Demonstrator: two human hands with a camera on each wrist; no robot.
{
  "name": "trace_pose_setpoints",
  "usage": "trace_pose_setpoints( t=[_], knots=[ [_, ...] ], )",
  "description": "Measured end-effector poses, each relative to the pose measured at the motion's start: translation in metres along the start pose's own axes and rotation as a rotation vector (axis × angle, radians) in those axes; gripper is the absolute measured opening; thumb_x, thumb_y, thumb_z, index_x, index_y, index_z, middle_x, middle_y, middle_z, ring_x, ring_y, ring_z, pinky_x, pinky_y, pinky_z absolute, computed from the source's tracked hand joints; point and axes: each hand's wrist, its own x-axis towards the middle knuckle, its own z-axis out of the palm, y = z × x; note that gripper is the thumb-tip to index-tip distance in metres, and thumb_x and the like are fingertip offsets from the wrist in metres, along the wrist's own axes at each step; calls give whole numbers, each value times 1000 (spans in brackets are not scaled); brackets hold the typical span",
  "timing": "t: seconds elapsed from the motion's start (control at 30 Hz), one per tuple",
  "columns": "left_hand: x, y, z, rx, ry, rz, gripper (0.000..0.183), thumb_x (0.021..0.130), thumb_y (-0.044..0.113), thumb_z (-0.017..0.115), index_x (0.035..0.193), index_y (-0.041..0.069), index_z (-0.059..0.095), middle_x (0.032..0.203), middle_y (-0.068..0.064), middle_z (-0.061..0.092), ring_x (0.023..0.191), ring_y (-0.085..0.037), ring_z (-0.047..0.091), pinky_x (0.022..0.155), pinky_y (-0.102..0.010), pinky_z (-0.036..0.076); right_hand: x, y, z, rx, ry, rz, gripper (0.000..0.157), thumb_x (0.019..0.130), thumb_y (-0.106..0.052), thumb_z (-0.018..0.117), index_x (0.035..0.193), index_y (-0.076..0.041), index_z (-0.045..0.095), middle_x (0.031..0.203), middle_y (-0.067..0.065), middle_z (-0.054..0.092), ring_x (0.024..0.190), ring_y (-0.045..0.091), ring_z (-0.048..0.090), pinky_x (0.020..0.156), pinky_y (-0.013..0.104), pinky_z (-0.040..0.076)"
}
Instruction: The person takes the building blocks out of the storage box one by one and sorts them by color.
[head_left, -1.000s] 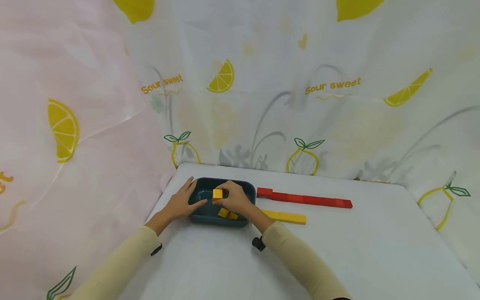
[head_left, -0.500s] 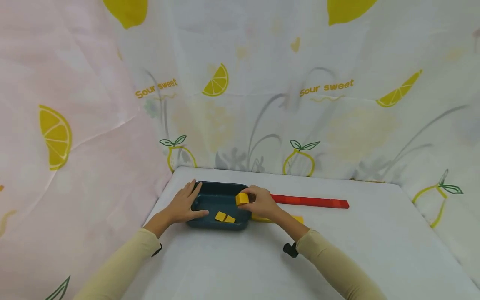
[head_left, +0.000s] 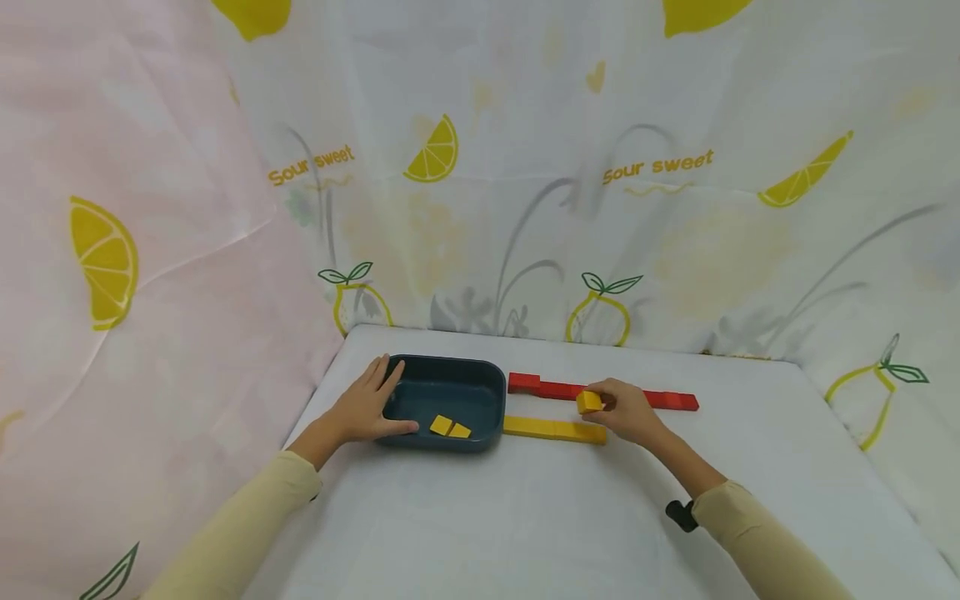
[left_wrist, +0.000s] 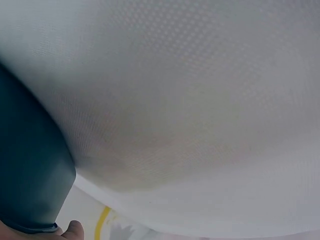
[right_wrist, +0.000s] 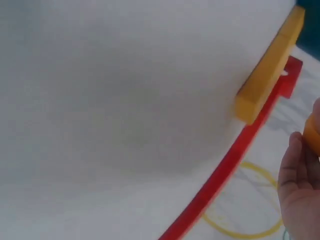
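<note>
In the head view my right hand pinches a yellow block between thumb and fingers, raised over the table near the right end of a yellow block row. The right wrist view shows part of that held block at its right edge. On the left, my left hand rests with spread, straight fingers on the left side of a dark teal plastic bin, its thumb reaching over the bin's inside. Two small yellow blocks lie close together on the bin's floor, toward the front wall.
Behind the yellow row runs a longer line of red blocks, its left end piece standing higher, close to the bin's right wall. A white cloth covers the table. A lemon-printed curtain encloses the back and sides.
My right hand has lifted the yellow block out over the bin and carried it rightward, past the bin's right wall to the far end of the yellow row. The left hand stays at the bin.
</note>
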Motion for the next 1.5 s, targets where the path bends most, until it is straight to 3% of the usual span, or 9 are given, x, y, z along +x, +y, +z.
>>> trace_pose_setpoints(
  t=[0.17,0.33,0.67,0.93,1.5],
  knots=[
    [-2,1,1,-2,-23,-17,114,66,83,47,150,17,7,154,-22,2,142,-39,2,106,-58,27,-21,34,-10,-33,-6,61,40,73,-24,78,108,-10,66,101,5,65,88,20,60,74,31,55],
    [-4,0,2,-7,-16,-21,113,67,82,48,150,17,8,153,-22,3,141,-40,4,105,-59,28,-30,49,-9,-36,-77,120,41,72,-27,78,108,-11,66,100,3,64,87,18,59,72,29,55],
    [-2,-2,4,-7,-7,-23,111,67,84,44,150,19,7,154,-20,2,142,-38,3,104,-59,29,-27,56,-1,-44,-145,182,37,70,-26,80,102,-13,68,91,-1,62,82,16,53,74,31,52],
    [-1,-1,-1,-21,-16,-29,111,68,82,45,150,19,6,155,-18,-2,142,-38,1,103,-61,29,-23,55,0,-66,-138,154,38,69,-27,80,102,-11,69,88,-1,61,80,15,51,72,29,50],
    [-3,3,-2,-33,-17,-51,112,67,83,45,150,18,7,155,-15,-2,142,-36,2,99,-62,32,-23,54,0,-45,-163,185,41,71,-26,79,106,-9,66,93,1,61,82,16,52,75,29,51]
  ],
)
